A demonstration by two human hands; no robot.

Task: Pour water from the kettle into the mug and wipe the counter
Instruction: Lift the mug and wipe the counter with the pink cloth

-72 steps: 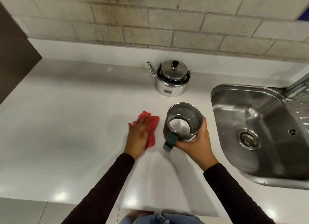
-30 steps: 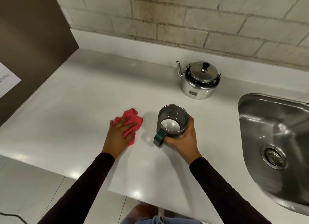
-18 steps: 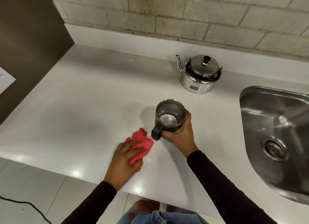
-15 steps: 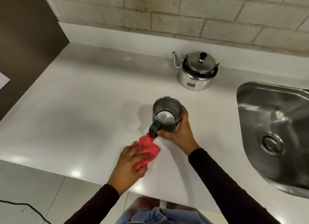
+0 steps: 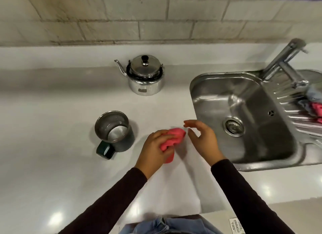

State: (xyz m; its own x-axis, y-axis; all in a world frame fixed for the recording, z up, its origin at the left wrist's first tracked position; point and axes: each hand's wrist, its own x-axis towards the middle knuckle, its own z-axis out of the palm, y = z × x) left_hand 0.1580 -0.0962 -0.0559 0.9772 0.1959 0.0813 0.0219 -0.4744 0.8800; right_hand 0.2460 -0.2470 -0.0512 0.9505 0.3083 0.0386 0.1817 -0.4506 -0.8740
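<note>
A steel kettle point(image 5: 145, 76) with a black lid knob stands at the back of the white counter point(image 5: 52, 125), spout to the left. The steel mug point(image 5: 114, 130) with a dark green handle stands alone on the counter, water inside it. My left hand point(image 5: 154, 151) grips a bunched pink cloth point(image 5: 171, 140) on the counter to the right of the mug. My right hand point(image 5: 203, 139) hovers just right of the cloth, fingers spread, holding nothing.
A steel sink point(image 5: 244, 115) is set into the counter on the right, with a tap point(image 5: 282, 59) behind it. Cloths point(image 5: 315, 104) lie on the drainboard at the far right. A brick wall backs the counter.
My right hand let go of the mug, which now stands by itself. My left hand carried the pink cloth from the left of the mug to its right.
</note>
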